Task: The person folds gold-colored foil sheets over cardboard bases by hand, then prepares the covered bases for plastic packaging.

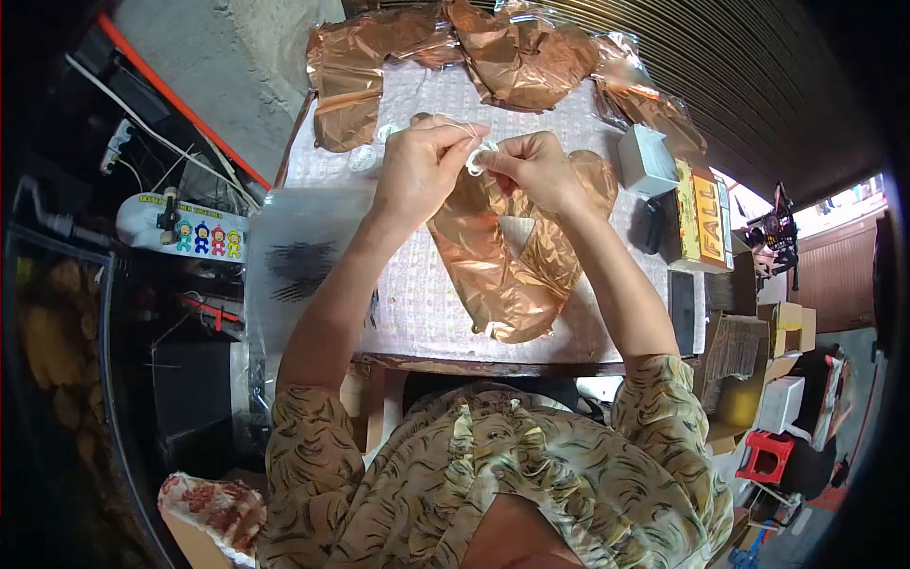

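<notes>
Patterned cloth (412, 313) covers the wooden tabletop (455, 369). Fingers of the left hand (417, 166) pinch a thin white strand (464, 126); those of the right hand (540, 174) pinch a small white coil (482, 153) just beside it — a light, steady grip would likely keep the loops untangled. Beneath lies a copper foil piece (512, 294) — more foil pieces (531, 62) line the far edge.

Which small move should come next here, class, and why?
Perhaps the left hand should gently draw the white string outward, since it seems to pinch one strand while the right hand holds the looped part.
</notes>
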A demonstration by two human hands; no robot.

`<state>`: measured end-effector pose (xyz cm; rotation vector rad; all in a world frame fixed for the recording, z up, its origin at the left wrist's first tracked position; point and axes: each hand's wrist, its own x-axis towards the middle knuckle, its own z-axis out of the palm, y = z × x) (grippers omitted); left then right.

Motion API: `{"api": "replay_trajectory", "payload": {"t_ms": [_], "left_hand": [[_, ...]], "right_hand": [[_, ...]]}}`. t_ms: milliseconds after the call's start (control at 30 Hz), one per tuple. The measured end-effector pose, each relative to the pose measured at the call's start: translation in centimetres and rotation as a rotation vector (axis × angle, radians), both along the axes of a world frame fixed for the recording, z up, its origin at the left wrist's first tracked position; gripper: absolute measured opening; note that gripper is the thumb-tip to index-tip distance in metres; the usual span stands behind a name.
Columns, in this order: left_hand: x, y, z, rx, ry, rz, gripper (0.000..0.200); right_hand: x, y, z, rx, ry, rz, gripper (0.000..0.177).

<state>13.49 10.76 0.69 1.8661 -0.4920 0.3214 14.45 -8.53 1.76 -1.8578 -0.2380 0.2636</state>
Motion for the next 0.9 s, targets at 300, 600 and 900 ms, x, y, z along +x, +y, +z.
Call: {"api": "replay_trajectory", "payload": {"t_ms": [300,600,900], "left_hand": [[1.0,0.6,2.9,0.341,0.158,-0.134,0.019],[2.2,0.5,1.1,-0.049,0.410,-0.296,0.017],[0.7,1.2,-0.5,-0.284,0.563,-0.399,0.024]], "right_hand": [[0.3,-0.5,-1.3,0.000,0.029,0.114,0.022],[-0.2,-1.3,-1.3,0.382,0.197,0.240,0.018],[-1.0,-0.9,-2.4,0.340,0.121,0.161,0.018]]}}
